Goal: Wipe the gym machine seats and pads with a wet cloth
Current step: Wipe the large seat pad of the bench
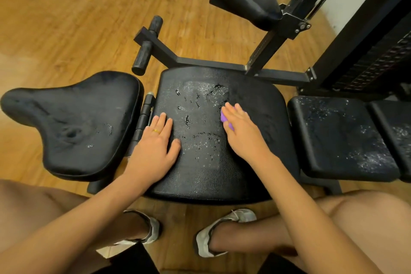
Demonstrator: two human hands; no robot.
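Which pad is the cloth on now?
The middle pad, cracked: the right hand presses the purple cloth on it, the left hand rests on it too. Other pads are untouched.

The cracked seat pad (pixel 206 176) carries the left hand (pixel 155 147), right hand (pixel 242 133) and purple cloth (pixel 229 125).

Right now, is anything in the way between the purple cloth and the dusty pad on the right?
Nothing visible. The right hand presses the purple cloth on the middle seat pad; only an open gap lies before the dusty pad.
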